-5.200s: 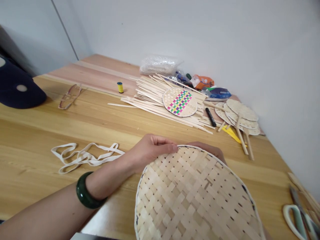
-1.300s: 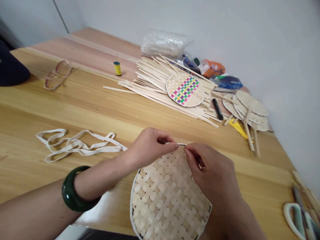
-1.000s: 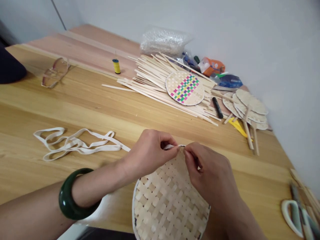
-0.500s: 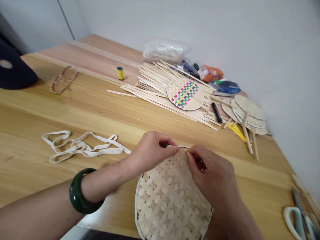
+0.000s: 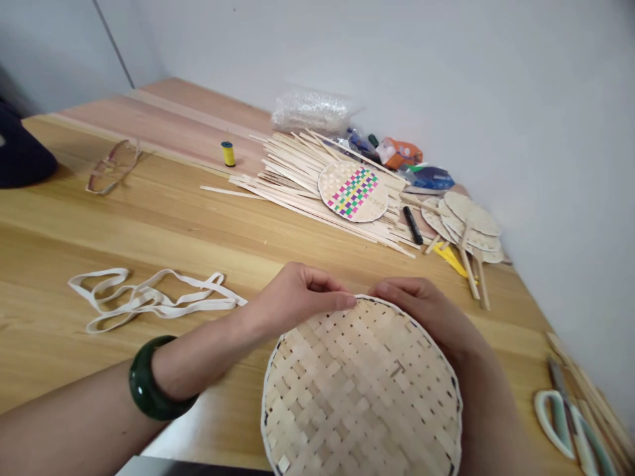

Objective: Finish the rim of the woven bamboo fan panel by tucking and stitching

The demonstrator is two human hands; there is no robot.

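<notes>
A round woven disc of pale flat strips (image 5: 357, 390), edged with thin white binding, faces me at the front of the table. At its top edge, my left hand (image 5: 305, 294) pinches the rim between thumb and fingers; a green bangle (image 5: 151, 380) is on that wrist. My right hand (image 5: 421, 304) is curled behind the upper right rim, its fingertips partly hidden by the disc, so what it holds does not show. A loose white tape (image 5: 159, 304) lies in loops on the table, one end running toward my left forearm.
Behind the disc lie a pile of pale strips (image 5: 292, 175), a disc with coloured weave (image 5: 354, 192), a black marker (image 5: 412, 225) and several handled fans (image 5: 471, 218). Yellow thread (image 5: 228, 155) and glasses (image 5: 114, 168) are farther left; scissors (image 5: 570, 416) lie at right.
My right hand has gone from pinching at the front of the top rim to behind the disc's edge, uncovering more weave. My left hand keeps its pinch. The view has shifted slightly.
</notes>
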